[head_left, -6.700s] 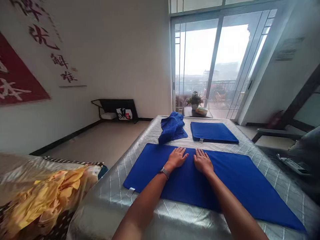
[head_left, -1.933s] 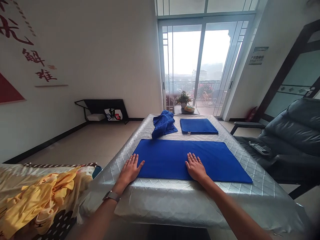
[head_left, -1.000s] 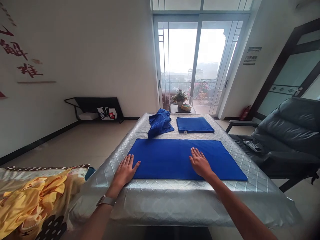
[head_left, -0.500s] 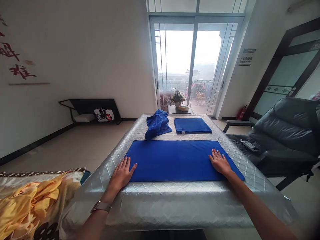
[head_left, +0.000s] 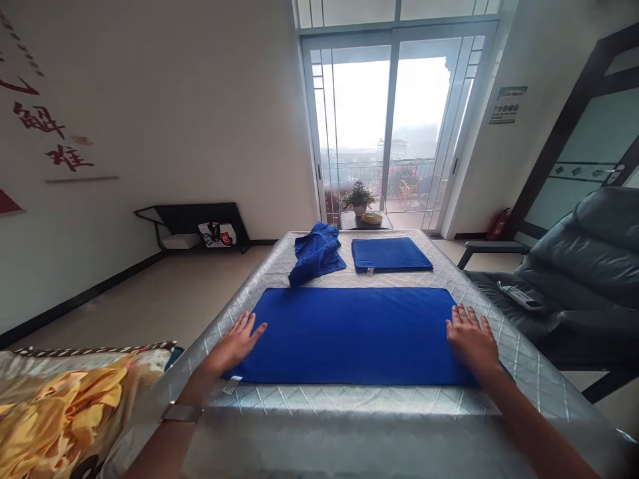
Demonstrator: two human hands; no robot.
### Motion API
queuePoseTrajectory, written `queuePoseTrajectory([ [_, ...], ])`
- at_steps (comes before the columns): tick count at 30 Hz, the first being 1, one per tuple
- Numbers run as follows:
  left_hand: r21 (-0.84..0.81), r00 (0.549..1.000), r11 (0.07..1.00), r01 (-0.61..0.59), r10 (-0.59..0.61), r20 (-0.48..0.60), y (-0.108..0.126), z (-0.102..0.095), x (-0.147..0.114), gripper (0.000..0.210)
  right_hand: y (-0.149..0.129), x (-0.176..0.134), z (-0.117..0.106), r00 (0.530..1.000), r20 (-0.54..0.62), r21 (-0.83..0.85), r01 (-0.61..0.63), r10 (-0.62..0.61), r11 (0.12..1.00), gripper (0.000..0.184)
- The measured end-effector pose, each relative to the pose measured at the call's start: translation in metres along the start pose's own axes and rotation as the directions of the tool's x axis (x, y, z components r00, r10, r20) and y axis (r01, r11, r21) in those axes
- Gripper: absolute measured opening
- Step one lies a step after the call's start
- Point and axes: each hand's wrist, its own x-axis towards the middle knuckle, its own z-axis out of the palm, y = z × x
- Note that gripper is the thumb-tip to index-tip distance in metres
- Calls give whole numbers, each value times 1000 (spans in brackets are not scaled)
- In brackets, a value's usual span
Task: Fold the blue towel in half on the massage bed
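A blue towel (head_left: 349, 339) lies spread flat in a long rectangle across the near part of the silver quilted table cover (head_left: 379, 401). My left hand (head_left: 236, 342) is at its left edge, fingers stretched out and thumb apart; a white tag (head_left: 232, 384) shows just below that hand. On the right edge my right hand (head_left: 472, 337) lies with fingers extended and palm down. Neither hand grips anything. Behind the spread towel, a crumpled blue towel (head_left: 317, 254) sits on the left and a neatly folded blue towel (head_left: 392, 254) on the right.
A dark armchair (head_left: 589, 266) with a white power strip (head_left: 520, 297) on its seat stands to the right. Yellow cloth (head_left: 64, 419) lies in a heap at lower left. Beyond the table are a potted plant (head_left: 359, 196) and a sliding glass door (head_left: 394, 126).
My right hand has moved right to the towel's right edge, and my left hand slightly left. The white tag at the near left corner now shows. The view has shifted a little.
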Motion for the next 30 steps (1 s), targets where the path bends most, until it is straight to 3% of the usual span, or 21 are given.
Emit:
queuePoseTrajectory([
  [3,-83,982,980,-183,186,25,68,-8,27,71,-57,13,-17,978,67,95,190,-197,977,61],
  [5,-123,933,925,-359,359,-29,131,-8,46,66,-108,27,-27,940,106,202,298,-324,933,61],
  [8,-163,878,863,-478,471,-85,213,5,74,66,-177,47,-32,886,117,332,391,-449,858,62],
  [11,-191,887,866,-462,450,-108,244,29,96,65,-214,58,-22,864,123,387,411,-488,825,61],
  [15,-212,904,880,-426,422,-65,222,55,110,65,-215,64,-3,869,180,404,362,-461,840,65],
  [18,-210,920,897,-388,389,-39,194,56,111,65,-190,69,4,871,197,375,358,-450,855,65],
  [22,-161,952,940,-300,306,12,156,43,107,64,-117,82,15,898,251,288,288,-362,913,65],
  [27,-101,972,969,-226,231,42,85,37,100,64,-4,101,39,957,263,160,82,-123,984,67],
  [30,-61,991,990,-124,127,39,43,42,102,65,28,106,49,962,269,141,10,-48,990,67],
])
